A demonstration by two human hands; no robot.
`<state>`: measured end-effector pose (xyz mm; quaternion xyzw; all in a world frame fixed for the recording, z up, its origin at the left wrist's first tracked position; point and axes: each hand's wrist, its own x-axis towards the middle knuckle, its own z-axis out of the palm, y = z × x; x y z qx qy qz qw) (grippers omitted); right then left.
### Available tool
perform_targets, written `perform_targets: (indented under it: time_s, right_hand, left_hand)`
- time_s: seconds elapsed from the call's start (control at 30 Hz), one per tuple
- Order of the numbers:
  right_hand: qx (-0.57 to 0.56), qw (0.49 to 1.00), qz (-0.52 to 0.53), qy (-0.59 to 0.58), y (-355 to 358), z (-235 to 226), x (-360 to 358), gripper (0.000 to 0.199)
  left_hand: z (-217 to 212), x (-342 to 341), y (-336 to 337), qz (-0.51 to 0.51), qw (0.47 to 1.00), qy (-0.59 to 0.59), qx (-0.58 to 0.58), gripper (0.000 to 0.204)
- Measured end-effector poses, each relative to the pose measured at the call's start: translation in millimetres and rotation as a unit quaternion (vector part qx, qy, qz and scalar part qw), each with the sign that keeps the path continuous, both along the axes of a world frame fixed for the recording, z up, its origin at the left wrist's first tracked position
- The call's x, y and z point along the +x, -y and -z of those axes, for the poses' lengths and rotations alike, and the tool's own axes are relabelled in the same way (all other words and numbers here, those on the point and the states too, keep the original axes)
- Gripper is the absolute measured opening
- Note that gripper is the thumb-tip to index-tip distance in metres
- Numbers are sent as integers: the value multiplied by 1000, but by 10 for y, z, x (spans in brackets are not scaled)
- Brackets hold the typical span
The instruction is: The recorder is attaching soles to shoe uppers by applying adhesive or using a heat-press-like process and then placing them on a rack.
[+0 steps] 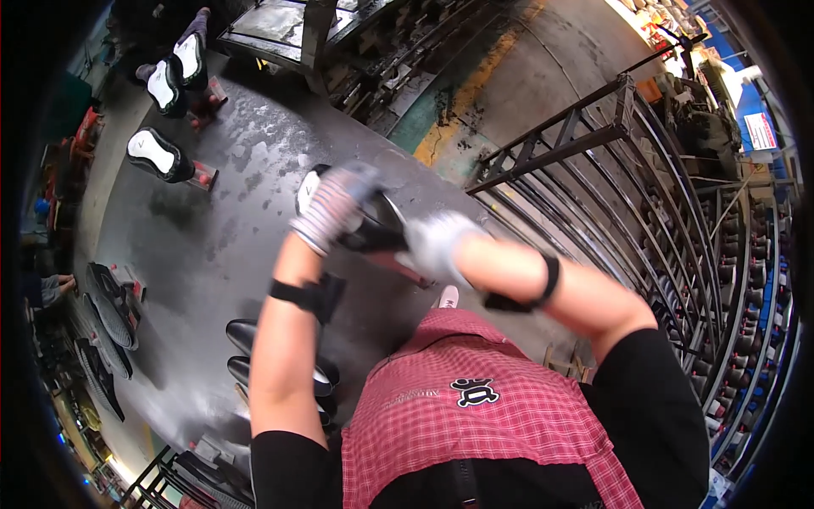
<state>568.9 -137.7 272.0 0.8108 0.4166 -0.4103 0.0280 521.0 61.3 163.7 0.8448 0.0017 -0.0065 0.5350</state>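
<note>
A black shoe [373, 231] with a white underside is held over the grey table, tilted, the white part showing at its far left end. My left hand [335, 204], in a striped work glove, is closed over the shoe's far part; motion blurs the fingertips. My right hand [441, 242], in a pale glove, grips the near right end, its fingers partly hidden and smeared. A pinkish-red piece [411, 270] shows beneath that end. Several more black shoes [242, 335] lie by my left forearm, which partly covers them.
On the grey table [254, 220], black shoes with white undersides [157, 153] stand at the far left, with red pieces beside them. Dark grey soles [110, 310] lie at the left edge. A metal rack [585, 161] rises to the right; shelves of shoes [746, 339] stand beyond.
</note>
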Motion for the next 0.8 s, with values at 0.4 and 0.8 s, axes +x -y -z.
perform_targets:
  time_s: [0.4,0.8]
  right_hand:
    - [353,817,453,41,1673,2843,-738,50]
    - [518,854,40,17,1754,1208,-356,85]
  left_hand:
    - [-72,-137,2124,-52,922,-20,383,42]
    - [110,-646,1206,-585,809,54,18,63]
